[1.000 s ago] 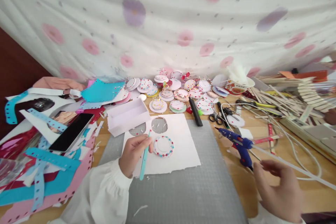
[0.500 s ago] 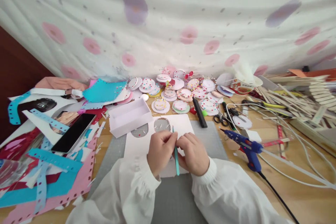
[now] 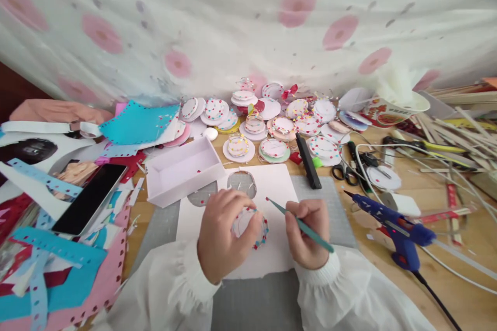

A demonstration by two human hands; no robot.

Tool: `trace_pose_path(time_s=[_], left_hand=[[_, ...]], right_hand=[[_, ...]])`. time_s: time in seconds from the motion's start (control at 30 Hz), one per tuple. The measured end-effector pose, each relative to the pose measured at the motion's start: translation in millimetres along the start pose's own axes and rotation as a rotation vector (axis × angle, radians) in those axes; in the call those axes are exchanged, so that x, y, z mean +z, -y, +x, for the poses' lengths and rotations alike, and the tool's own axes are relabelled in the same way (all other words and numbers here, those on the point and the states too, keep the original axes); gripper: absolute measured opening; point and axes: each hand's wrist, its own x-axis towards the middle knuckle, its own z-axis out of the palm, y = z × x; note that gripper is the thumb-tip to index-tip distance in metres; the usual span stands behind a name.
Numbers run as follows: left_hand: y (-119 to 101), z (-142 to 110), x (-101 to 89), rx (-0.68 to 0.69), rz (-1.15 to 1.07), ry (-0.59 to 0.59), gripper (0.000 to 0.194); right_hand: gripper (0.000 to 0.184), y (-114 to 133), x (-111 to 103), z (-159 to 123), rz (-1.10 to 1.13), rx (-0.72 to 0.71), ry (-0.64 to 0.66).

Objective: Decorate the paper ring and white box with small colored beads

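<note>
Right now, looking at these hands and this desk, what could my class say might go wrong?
The red speck at the tip of the tweezers in the right hand could drop, being so small. The left hand, curved over the beaded ring, might nudge it. If hot, the glue gun lying to the right could burn a straying hand.

The mat [image 3: 256, 302] lay on the surface [image 3: 388, 282], the sheet [image 3: 281, 186] on the mat, the ring [image 3: 265, 231] on the sheet. Left lay the phone [image 3: 91, 199] on scraps [image 3: 77, 253]; right, the glue gun [image 3: 394, 223]; behind, the discs [image 3: 274, 149], with the box [image 3: 186, 184] before them.
</note>
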Motion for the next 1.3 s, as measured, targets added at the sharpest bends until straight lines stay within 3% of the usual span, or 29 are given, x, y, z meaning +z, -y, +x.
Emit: trace_pose_path(time_s=[0.03, 0.1, 0.2, 0.43, 0.63, 0.8, 1.3], left_hand=[[8.0, -4.1, -0.2, 0.016, 0.038, 0.002, 0.019], [22.9, -12.0, 3.1, 0.053, 0.100, 0.033, 0.046], [37.0, -19.1, 11.5, 0.127, 0.130, 0.098, 0.067], [40.8, -18.6, 15.1, 0.141, 0.106, 0.088, 0.055], [40.3, -19.9, 13.6, 0.136, 0.100, 0.035, 0.065], [39.4, -20.4, 13.7, 0.118, 0.115, 0.006, 0.051], [41.8, -21.8, 15.9, 0.140, 0.075, 0.049, 0.047]], right_hand=[[0.018, -0.9, 0.3, -0.2, 0.120, 0.076, -0.027], [0.016, -2.5, 1.0, 0.2, 0.294, 0.175, -0.039], [0.020, -5.4, 1.5, 0.5, 0.409, 0.273, -0.019], [0.019, -9.9, 2.2, -1.6, 0.429, 0.301, 0.082], [0.019, -11.1, 3.0, -1.5, 0.379, 0.309, 0.107], [0.019, -11.9, 2.7, -2.3, 0.325, 0.289, 0.133], [0.019, -7.9, 4.1, -0.3, 0.249, 0.253, 0.165]])
